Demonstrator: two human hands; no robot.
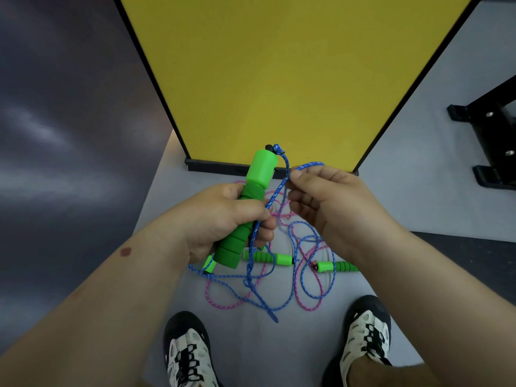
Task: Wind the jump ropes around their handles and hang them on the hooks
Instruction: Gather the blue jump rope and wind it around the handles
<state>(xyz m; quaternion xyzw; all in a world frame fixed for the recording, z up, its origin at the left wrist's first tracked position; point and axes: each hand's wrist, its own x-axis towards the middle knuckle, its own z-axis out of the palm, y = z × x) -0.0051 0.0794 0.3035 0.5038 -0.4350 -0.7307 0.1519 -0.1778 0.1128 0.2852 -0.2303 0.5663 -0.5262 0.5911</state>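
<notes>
My left hand [220,219] grips a green jump-rope handle [259,171] held upright, its cap toward the yellow board. A blue cord [275,194] leaves the cap and runs down past the handle. My right hand [329,199] pinches this cord just right of the handle, with a loop over its fingers. On the floor below lie more blue cord [279,303] and a pink cord [223,304], tangled together. Three more green handles lie there: one [269,258] in the middle, one [336,266] to the right, one [209,263] partly hidden under my left hand.
A yellow board [293,79] with a black frame stands straight ahead on the grey floor [405,191]. A black metal stand [491,135] is at the right. A dark wall [69,135] fills the left. My two shoes [190,356] are at the bottom.
</notes>
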